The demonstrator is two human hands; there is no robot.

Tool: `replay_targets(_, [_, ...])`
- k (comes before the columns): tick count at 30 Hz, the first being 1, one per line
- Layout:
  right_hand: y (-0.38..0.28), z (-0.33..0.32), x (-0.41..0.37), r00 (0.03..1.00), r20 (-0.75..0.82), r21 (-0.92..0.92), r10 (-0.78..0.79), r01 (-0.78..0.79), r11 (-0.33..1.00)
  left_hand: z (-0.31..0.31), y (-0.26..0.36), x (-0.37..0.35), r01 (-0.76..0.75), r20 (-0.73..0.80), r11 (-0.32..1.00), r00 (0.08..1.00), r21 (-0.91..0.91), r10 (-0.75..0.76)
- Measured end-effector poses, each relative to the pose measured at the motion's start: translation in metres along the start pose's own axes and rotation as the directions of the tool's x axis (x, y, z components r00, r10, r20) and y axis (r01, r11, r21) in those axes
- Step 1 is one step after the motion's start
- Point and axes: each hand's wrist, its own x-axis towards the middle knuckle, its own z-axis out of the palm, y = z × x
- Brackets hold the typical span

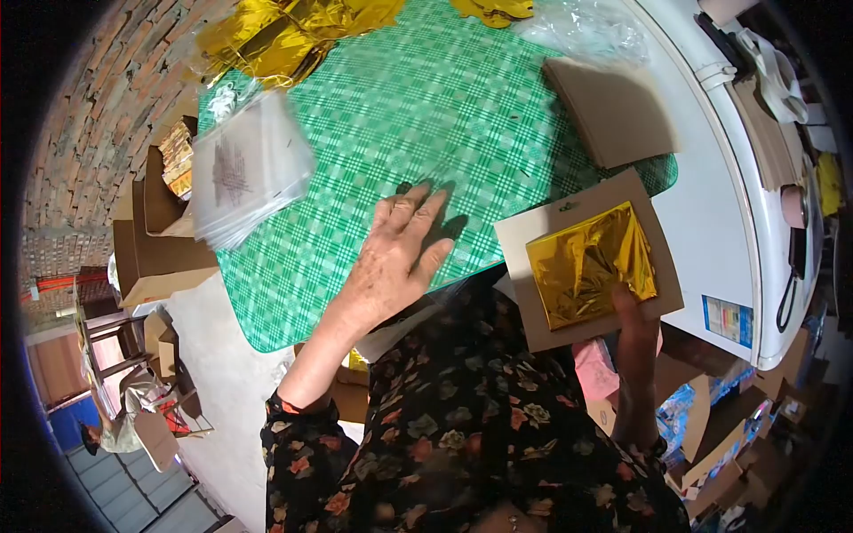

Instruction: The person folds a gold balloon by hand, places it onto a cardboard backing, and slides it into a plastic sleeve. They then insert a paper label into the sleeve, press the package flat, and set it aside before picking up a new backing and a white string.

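My left hand lies over the near part of the green checked tablecloth, fingers apart. A small dark object shows beside its fingertips. On the right, my right hand holds a square brown card with folded gold foil on its face. The thumb presses on the foil; the other fingers are hidden behind the card. Both card and foil are held past the table's near right edge.
Clear plastic bags are stacked at the table's left. Gold foil sheets lie at the far left. A stack of brown cards sits at the right, near clear plastic. Cardboard boxes stand left; a seated person is farther off.
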Motion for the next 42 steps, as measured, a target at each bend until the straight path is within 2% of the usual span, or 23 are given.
replay_targets(2, [-0.01,0.008,0.0,0.998,-0.025,0.049,0.054,-0.053,0.997,-0.001,-0.002,0.001,0.004,0.002,1.0,1.0,0.0,-0.004])
replay_targets(4, [-0.007,0.007,0.002,1.0,-0.021,-0.003,0.012,-0.012,1.0,-0.001,-0.007,0.001,-0.013,0.0,1.0,1.0,-0.01,0.013])
replay_targets(6, [0.003,0.0,0.008,0.997,0.012,-0.129,-0.07,0.071,0.989,0.0,-0.011,0.002,-0.023,-0.008,0.999,1.0,-0.024,0.023])
replay_targets(9, [0.0,-0.006,0.012,0.993,0.029,-0.146,-0.117,0.12,0.982,0.0,-0.014,0.0,-0.028,-0.019,0.999,0.999,-0.045,0.028])
replay_targets(12, [-0.008,-0.008,0.01,0.999,0.015,-0.175,-0.028,0.03,0.984,0.0,-0.011,0.0,-0.034,-0.025,0.998,0.999,-0.044,0.033])
replay_targets(15, [-0.011,-0.001,0.009,0.996,0.052,-0.176,-0.078,0.086,0.981,0.002,-0.007,-0.002,-0.032,-0.03,0.998,0.999,-0.05,0.031])
replay_targets(19, [-0.011,0.022,0.011,0.985,0.05,-0.063,-0.167,0.171,0.983,0.004,-0.008,-0.004,-0.02,-0.045,0.996,0.999,-0.085,0.017])
replay_targets(20, [-0.012,0.023,0.013,0.987,0.086,-0.093,-0.139,0.147,0.985,0.004,-0.009,-0.005,-0.019,-0.048,0.995,0.999,-0.097,0.015])
replay_targets(24, [0.009,0.029,0.024,0.995,0.098,0.045,0.013,-0.017,0.999,0.005,-0.013,-0.006,-0.044,-0.049,0.995,0.998,-0.089,0.039])
replay_targets(29, [0.007,0.048,0.027,1.0,-0.003,0.281,0.009,-0.008,0.96,0.011,-0.007,-0.008,-0.075,-0.038,0.997,0.997,-0.028,0.074])
replay_targets(31, [0.024,0.043,0.033,0.997,-0.038,0.239,-0.062,0.07,0.969,0.017,-0.004,-0.009,-0.081,-0.047,0.996,0.996,0.027,0.082])
replay_targets(34, [0.018,0.024,0.03,0.999,-0.023,0.014,-0.045,0.045,0.999,0.027,0.005,-0.008,-0.09,-0.106,0.986,0.989,0.137,0.105])
replay_targets(37, [0.015,0.005,0.028,0.995,0.007,-0.156,-0.101,0.1,0.983,0.038,0.006,-0.008,-0.081,-0.17,0.974,0.978,0.21,0.118])
replay_targets(39, [0.004,0.003,0.025,0.993,-0.069,0.152,0.091,-0.08,0.985,0.041,0.006,-0.007,-0.076,-0.195,0.969,0.973,0.233,0.123])
replay_targets(40, [0.012,-0.005,0.024,0.992,-0.054,-0.107,-0.111,0.105,0.989,0.042,0.007,-0.008,-0.072,-0.207,0.967,0.971,0.244,0.124])
replay_targets(41, [0.027,-0.018,0.023,0.954,0.013,-0.351,-0.299,0.285,0.892,0.043,0.006,-0.008,-0.072,-0.214,0.969,0.969,0.237,0.124])
replay_targets(42, [0.032,-0.024,0.02,0.883,0.126,-0.555,-0.453,0.441,0.705,0.045,0.004,-0.008,-0.071,-0.221,0.971,0.967,0.23,0.123])
